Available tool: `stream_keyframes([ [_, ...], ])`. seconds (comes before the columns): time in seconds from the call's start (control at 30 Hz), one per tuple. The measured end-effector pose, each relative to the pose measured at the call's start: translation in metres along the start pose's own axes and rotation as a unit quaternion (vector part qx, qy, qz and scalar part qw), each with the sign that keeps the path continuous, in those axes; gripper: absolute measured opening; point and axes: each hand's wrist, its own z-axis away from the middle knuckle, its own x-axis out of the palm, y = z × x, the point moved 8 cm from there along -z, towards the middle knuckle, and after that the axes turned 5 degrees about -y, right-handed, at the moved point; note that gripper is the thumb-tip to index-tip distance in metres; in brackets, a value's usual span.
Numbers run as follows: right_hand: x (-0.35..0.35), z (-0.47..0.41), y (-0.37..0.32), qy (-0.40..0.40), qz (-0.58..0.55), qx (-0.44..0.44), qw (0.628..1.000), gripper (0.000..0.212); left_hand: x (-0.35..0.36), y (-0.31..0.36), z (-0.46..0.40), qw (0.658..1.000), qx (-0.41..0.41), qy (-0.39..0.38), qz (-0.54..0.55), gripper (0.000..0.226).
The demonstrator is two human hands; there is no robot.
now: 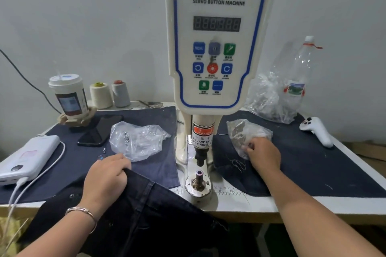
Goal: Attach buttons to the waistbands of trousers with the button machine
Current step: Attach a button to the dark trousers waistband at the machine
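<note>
Head view, left to right: our left hand (105, 175) curls its fingers (122, 170) around the edge of the dark denim trousers (146, 210) draped over the counter (246, 204) front. At centre, the cream machine (217, 48) reads "SERVO BUTTON MACHINE", with a red "WARNING" label and "CARE OF", "FINGER" below. Our right hand (264, 153) pinches the small clear plastic bag (244, 133) beside it.

Button machine (217, 44): glossy cream plastic housing; bare metal lower die (199, 175) between the hands. Trousers (133, 210) under left hand (106, 177): dark matt denim cloth, visible seams. Bag (246, 135) at right hand (264, 153): thin clear crinkled plastic film, shiny; table (261, 204) covered in matt dark cloth.
</note>
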Motion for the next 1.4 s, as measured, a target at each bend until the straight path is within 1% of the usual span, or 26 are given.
stream_keyframes([
  [0.13,-0.0024,0.0031,-0.0023,0.014,-0.007,-0.004,1.000,0.023,0.0014,-0.0013,0.0000,1.000,0.001,-0.008,0.011,0.015],
  [0.3,-0.0051,0.0074,-0.0019,0.031,-0.015,0.000,0.999,0.028,0.0027,-0.0033,-0.0013,1.000,-0.003,-0.011,0.008,0.015],
  [0.47,-0.0049,0.0071,-0.0029,0.038,0.000,-0.008,0.999,0.013,0.0025,-0.0032,-0.0005,1.000,-0.006,-0.005,0.003,0.016],
  [0.63,-0.0031,0.0053,-0.0016,0.043,0.002,-0.005,0.999,0.015,0.0009,-0.0017,-0.0003,1.000,-0.005,0.000,-0.005,0.014],
  [0.8,-0.0035,0.0071,-0.0017,0.034,-0.001,-0.004,0.999,0.019,0.0021,-0.0005,-0.0002,1.000,-0.009,-0.006,-0.004,0.015],
  [0.87,-0.0022,0.0081,0.0005,0.027,-0.011,-0.009,1.000,0.027,0.0033,-0.0011,-0.0007,1.000,-0.013,-0.012,-0.008,0.013],
  [0.9,-0.0011,0.0074,0.0008,0.017,-0.011,-0.016,1.000,0.027,0.0035,-0.0019,-0.0009,1.000,-0.016,-0.014,-0.009,0.013],
  [1.0,-0.0004,0.0031,0.0007,-0.012,-0.015,-0.034,0.999,0.012,0.0028,-0.0036,-0.0012,1.000,-0.017,-0.013,-0.005,0.013],
  [1.07,-0.0016,0.0018,0.0017,-0.013,-0.023,-0.032,0.999,0.008,0.0022,-0.0036,-0.0008,1.000,-0.015,-0.015,0.002,0.015],
  [1.23,-0.0006,0.0057,0.0022,0.009,-0.033,-0.032,0.999,0.008,0.0019,-0.0019,-0.0006,1.000,-0.009,-0.017,0.006,0.021],
  [1.4,0.0010,0.0057,-0.0012,-0.004,-0.020,-0.046,0.999,0.015,0.0018,-0.0034,-0.0003,1.000,-0.007,-0.011,0.002,0.019],
])
